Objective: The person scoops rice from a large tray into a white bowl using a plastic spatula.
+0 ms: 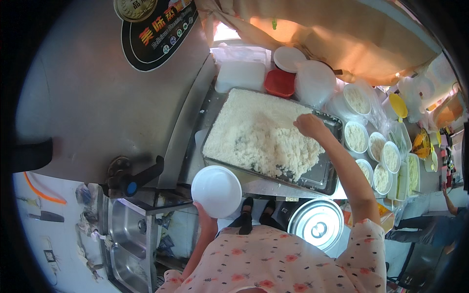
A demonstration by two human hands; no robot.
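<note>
My left hand (206, 217) holds an empty white plastic bowl (216, 191) by its rim, in front of the near left corner of a large metal tray. A thick layer of cooked white rice (256, 128) fills most of the tray (331, 175); bare metal shows at its right end. Over the right part of the rice is my right hand (307, 125), fingers curled; whether it grips a utensil is hidden. White bowls filled with rice, one of them (356, 137) beside the tray, stand in a cluster to the right.
A steel steamer cabinet (110, 102) with a latch handle (143, 175) rises at left, above a sink (128, 227). Behind the tray are a red container (280, 83) and stacked white lids (316, 82). A lidded metal pot (316, 225) stands below the counter. Another person (432, 227) is far right.
</note>
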